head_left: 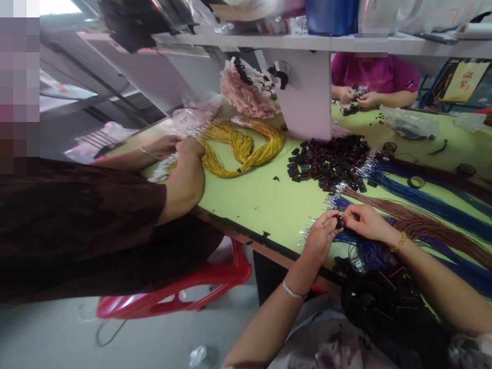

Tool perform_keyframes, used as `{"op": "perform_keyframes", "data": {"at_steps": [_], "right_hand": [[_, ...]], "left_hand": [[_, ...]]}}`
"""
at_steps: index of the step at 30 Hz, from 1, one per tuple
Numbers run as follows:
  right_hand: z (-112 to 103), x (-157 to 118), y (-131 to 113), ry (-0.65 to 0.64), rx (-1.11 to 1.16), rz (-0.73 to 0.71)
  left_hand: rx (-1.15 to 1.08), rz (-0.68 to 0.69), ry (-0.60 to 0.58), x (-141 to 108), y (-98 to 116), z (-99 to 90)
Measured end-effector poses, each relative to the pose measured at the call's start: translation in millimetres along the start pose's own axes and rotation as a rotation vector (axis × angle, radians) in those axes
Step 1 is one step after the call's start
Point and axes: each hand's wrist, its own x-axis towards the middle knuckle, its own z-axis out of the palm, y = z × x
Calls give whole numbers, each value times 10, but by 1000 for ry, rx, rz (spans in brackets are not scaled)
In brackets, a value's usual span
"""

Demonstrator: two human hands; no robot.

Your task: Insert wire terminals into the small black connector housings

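Over the near right part of the table, my left hand point(323, 233) pinches a small black connector housing point(338, 222) between thumb and fingers. My right hand point(363, 221) is closed right beside it, fingertips at the housing's side; whatever they grip is too small to make out. Blue wires point(355, 243) with bare metal ends lie under both hands. Brown wires point(378, 205) run off to the right behind them. A heap of black housings point(326, 161) lies beyond my hands. More black parts with reddish lines point(388, 294) are piled near my lap.
At the left, a co-worker's hands point(188, 146) work beside yellow wire bundles point(246, 154). Another person point(374, 79) sits across the table point(246, 200). Tape rolls point(415, 182) and a plastic bag point(411, 123) lie far right. A shelf point(246, 41) spans overhead; a red stool point(215, 282) stands below.
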Motion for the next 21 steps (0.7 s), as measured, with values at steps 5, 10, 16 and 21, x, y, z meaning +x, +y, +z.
{"op": "perform_keyframes", "data": {"at_steps": [5, 10, 16, 21], "right_hand": [[45, -9, -40, 26, -43, 14], [75, -29, -50, 50, -95, 3], [-278, -17, 8, -47, 120, 71], [-444, 14, -8, -63, 276, 159]], "left_hand": [[45, 29, -4, -36, -9, 19], [112, 33, -25, -22, -38, 23], [370, 308, 47, -268, 6, 128], [1101, 884, -564, -774, -94, 413]]}}
